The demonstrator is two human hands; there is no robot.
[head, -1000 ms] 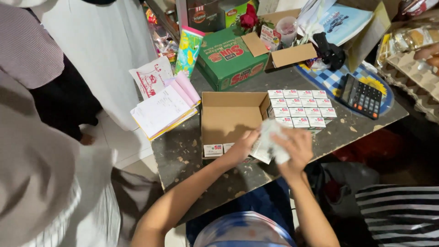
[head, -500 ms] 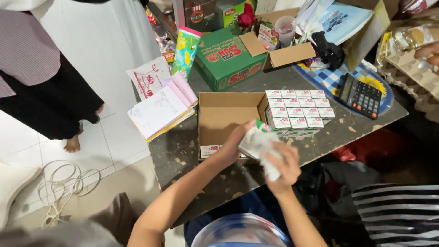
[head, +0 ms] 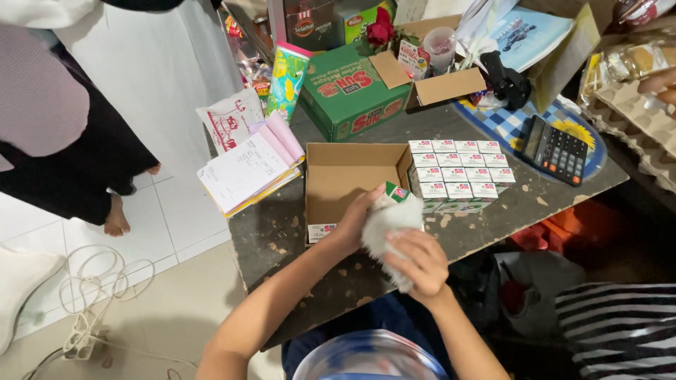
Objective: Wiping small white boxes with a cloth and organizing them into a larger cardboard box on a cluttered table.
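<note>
Cloth (head: 391, 232) lower over carton (head: 396, 194)

We are seeing a white fluffy cloth (head: 386, 229) against a small carton (head: 394, 193) in white, green and red. The open box (head: 348, 179) is showing plain brown cardboard. The rows of small packs (head: 458, 169) are showing white with red and green marks. The big box (head: 348, 95) is showing green with red letters. The calculator (head: 556, 149) is looking black, lying on a blue-and-white checked mat (head: 517, 123). The tabletop (head: 282, 232) is looking dark grey with pale chips.
</note>
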